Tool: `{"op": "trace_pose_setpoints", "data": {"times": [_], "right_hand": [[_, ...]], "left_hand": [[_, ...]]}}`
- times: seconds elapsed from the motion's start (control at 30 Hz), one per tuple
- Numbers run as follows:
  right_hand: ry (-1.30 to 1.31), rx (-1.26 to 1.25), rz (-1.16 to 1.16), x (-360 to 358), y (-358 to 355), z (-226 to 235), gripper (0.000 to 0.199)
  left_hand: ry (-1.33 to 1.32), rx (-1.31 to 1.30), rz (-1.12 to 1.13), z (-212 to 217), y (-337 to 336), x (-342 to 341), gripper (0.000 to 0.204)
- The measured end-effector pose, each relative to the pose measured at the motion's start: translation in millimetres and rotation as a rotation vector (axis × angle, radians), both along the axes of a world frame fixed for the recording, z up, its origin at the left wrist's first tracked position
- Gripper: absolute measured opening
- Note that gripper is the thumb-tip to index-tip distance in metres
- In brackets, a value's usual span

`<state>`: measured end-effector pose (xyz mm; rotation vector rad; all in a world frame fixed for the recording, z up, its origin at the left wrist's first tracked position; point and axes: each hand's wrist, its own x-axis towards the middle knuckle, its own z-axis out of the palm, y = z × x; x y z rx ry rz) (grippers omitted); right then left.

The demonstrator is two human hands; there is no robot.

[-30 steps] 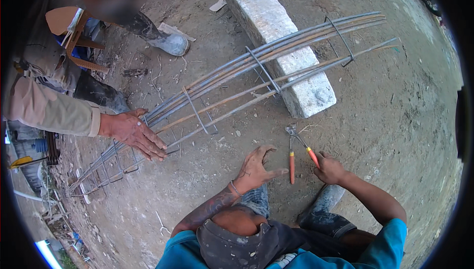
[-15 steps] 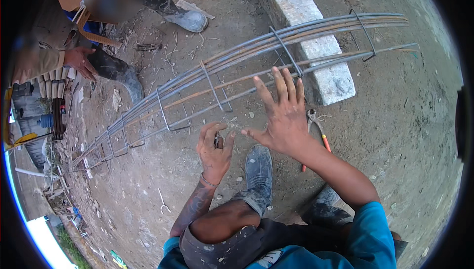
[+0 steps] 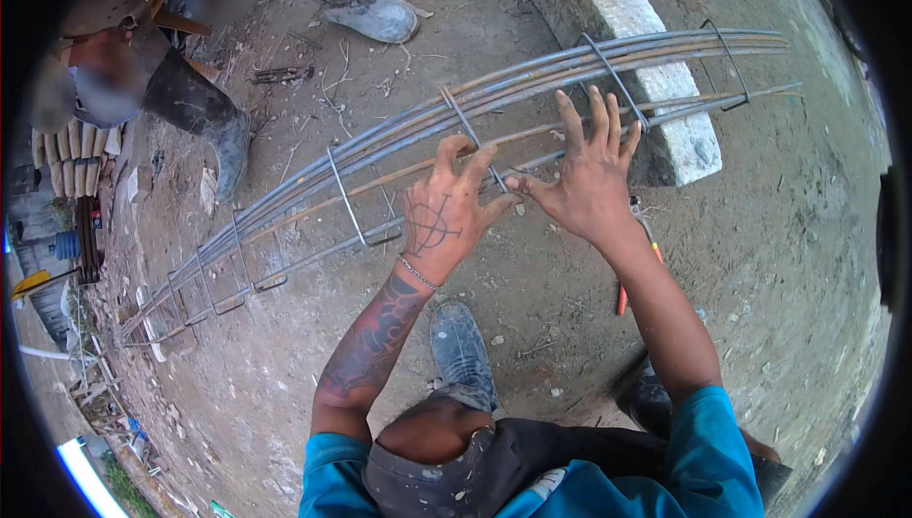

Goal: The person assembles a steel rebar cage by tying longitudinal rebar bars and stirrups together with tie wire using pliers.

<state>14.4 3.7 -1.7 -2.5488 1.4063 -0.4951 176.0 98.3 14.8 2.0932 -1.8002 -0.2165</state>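
A long reinforcing cage of grey and rusty steel bars [image 3: 399,147] runs across in front of me, with several bent stirrups around it. My left hand [image 3: 445,209] reaches to a stirrup [image 3: 463,116] near the middle, thumb and index finger apart beside its lower part. Whether its fingertips press on the steel is hard to see. My right hand [image 3: 594,176] is open, fingers spread over the lower bars between that stirrup and another stirrup [image 3: 613,76] further right. Its thumb comes close to the left thumb.
The cage's right part rests across a pale concrete block [image 3: 698,143]. Pincers with orange handles [image 3: 622,299] lie on the ground beside my right forearm. At the upper left, a person's rubber boots [image 3: 228,152] stand behind the cage. My own boot [image 3: 463,352] is below my hands.
My left hand has moved up and right from below the cage to a stirrup. The right hand has shifted right, staying spread. The middle stirrups now stand farther right in view.
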Motion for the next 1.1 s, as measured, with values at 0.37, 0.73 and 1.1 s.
{"op": "trace_pose_setpoints", "data": {"times": [0.37,0.73,1.1], "right_hand": [[0.311,0.09,0.312,-49,15,59,0.077],[0.216,-0.073,0.427,-11,-8,-16,0.031],[-0.116,-0.202,0.383,-10,0,-29,0.023]], "left_hand": [[0.179,-0.372,-0.023,25,-10,71,0.04],[0.019,0.285,-0.243,9,-82,118,0.041],[-0.2,0.077,-0.149,4,-66,114,0.029]]}}
